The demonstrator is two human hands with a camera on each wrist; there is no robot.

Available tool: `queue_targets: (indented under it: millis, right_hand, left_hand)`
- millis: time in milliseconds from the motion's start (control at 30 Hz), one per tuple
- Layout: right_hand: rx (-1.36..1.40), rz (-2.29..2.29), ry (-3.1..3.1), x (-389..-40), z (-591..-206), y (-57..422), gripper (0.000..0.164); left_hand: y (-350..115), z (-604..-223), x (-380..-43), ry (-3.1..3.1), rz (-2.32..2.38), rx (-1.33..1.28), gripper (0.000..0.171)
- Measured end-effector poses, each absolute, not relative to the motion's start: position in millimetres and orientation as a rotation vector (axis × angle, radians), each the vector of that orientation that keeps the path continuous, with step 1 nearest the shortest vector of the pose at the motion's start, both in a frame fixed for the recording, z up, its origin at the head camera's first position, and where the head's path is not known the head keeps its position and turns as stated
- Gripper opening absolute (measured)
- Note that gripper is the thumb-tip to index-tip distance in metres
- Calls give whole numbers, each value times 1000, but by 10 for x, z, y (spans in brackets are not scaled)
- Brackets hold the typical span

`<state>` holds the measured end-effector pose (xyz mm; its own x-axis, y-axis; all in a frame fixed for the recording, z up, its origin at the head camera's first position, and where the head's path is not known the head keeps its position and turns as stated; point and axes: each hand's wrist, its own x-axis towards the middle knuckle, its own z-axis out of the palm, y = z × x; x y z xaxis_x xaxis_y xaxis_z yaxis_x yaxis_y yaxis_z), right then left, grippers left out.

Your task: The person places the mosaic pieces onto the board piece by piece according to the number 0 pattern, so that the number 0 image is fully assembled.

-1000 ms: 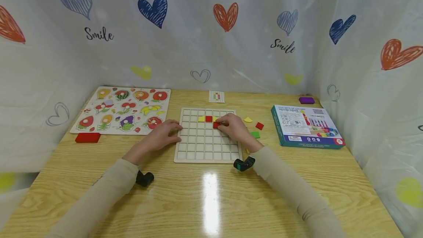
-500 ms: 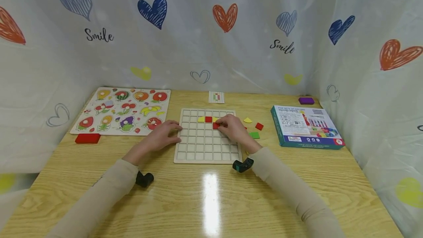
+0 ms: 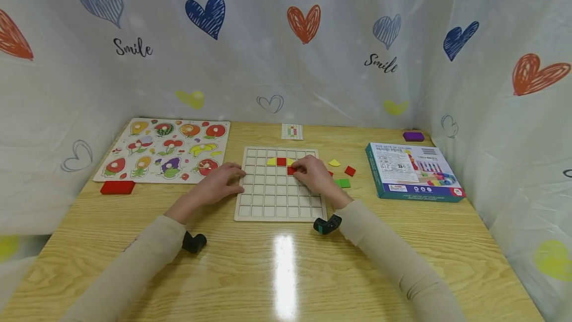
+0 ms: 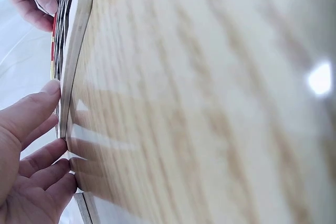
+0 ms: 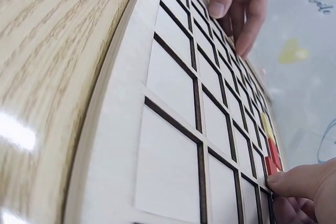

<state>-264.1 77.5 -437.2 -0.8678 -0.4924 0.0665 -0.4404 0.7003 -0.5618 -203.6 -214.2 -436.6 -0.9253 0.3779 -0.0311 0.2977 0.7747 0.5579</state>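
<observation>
A: Where does the grid board lie?

B: Flat on the tabletop, nearer its far edge than its near one.

A: And the hands?

B: Apart. The left hand rests against the board's left edge, its fingers relaxed and touching the rim. The right hand pinches the near red tile, in the third row from the board's far edge.

A: What is beside that tile?

B: In the row beyond, left to right: a yellow piece, another red tile and a second yellow piece, partly hidden by the fingers. Off the board's right edge lie a loose yellow piece, a loose red tile and green tiles.

A: Anything farther out?

B: A fruit puzzle by the tabletop's far left corner, a small card at the far edge, a boxed set towards the right edge, and a purple block at the far right corner.
</observation>
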Motion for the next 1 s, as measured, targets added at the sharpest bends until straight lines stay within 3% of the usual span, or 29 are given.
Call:
queue_targets:
  millis: [500,1000]
  right_hand:
    - [-715,-1041,2787,-2622,-4411,843,27]
    - [-168,-1406,2686,-2469,-4325,1613,38]
  left_hand:
    - [-2140,-4375,-2049,2832,865,562,45]
    - [-2150,-4375,-2035,2815,874,537,47]
